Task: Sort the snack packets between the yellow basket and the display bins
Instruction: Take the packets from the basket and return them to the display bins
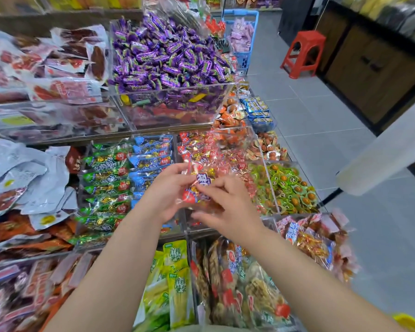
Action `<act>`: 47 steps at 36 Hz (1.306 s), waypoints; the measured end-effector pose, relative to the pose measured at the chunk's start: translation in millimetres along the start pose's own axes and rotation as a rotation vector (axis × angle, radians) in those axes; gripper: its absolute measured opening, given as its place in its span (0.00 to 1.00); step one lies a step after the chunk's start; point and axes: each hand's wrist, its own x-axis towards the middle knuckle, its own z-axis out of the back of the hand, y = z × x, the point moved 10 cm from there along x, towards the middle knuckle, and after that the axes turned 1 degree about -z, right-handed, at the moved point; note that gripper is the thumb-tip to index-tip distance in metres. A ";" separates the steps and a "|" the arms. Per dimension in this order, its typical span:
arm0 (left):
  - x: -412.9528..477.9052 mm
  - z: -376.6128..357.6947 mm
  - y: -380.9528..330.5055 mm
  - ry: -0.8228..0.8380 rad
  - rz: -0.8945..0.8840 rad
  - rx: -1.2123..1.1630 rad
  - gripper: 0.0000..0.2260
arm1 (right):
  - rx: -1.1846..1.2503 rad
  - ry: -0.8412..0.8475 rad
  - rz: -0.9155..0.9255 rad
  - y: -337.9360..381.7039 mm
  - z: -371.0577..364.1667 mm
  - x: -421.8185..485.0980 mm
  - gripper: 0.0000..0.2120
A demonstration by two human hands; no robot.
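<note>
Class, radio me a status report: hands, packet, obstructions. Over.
Left grip and right grip both holding one red snack packet. Packet above clear display bins. Nothing in the way.

Bright, even light is coming from above, leaving only faint, soft shadows. Glare is flashing off the clear bin walls (pixel 177 106) and the glossy purple candies (pixel 163 56). Motion blur is smearing the right hand (pixel 225 207), the snack packet (pixel 197 190) and the bags (pixel 321 240) at the lower right. The wide-angle lens is bowing the floor tiles (pixel 321 111) and the shelf edge (pixel 58 19) toward the frame edges. A white shape (pixel 383 149) at the right is sitting out of focus.
</note>
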 end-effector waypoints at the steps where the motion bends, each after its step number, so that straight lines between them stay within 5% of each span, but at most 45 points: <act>1: 2.3 2.3 -1.7 -0.012 -0.025 0.080 0.12 | 0.041 0.056 0.007 0.3 -6.0 -2.4 0.22; 4: 4.2 -5.2 -5.6 0.113 -0.088 0.260 0.11 | 0.130 0.077 -0.154 -21.3 -4.3 -6.0 0.21; 6: 2.9 -12.2 -5.7 0.225 -0.082 0.347 0.11 | 0.138 0.092 -0.360 -49.6 -2.6 -9.3 0.29; 9: 6.0 -18.2 -3.2 0.290 -0.072 0.474 0.13 | 0.315 0.329 -0.671 -85.9 -20.3 -22.3 0.44; 11: 8.8 -21.0 -4.0 0.288 -0.088 0.555 0.11 | 0.402 0.464 -0.749 -96.0 -31.1 -30.2 0.42; 14: 15.7 -11.9 -10.8 0.191 -0.110 0.574 0.06 | 0.417 0.478 -0.810 -111.7 -34.1 -36.7 0.29; 18: 24.5 30.1 -30.1 -0.162 -0.244 0.628 0.09 | 0.415 0.351 -0.944 -140.0 -37.9 -46.1 0.40; 23: 32.7 39.7 0.8 -0.113 -0.195 0.969 0.41 | 0.454 0.460 -0.900 -139.8 -83.1 -50.4 0.33; 27: 44.3 33.2 23.2 -0.125 -0.212 1.437 0.53 | 0.244 0.441 -0.907 -154.0 -100.8 -49.5 0.33; 31: 52.2 44.5 36.4 -0.217 -0.173 1.579 0.58 | 0.166 0.304 -0.944 -168.2 -87.2 -43.1 0.48; 35: 55.7 55.4 42.0 -0.272 -0.174 1.650 0.63 | 0.268 0.440 -0.955 -168.8 -96.6 -46.3 0.66; 47: 56.8 51.2 46.2 -0.249 -0.311 1.518 0.54 | 0.116 0.532 -0.564 -148.3 -89.3 -16.9 0.53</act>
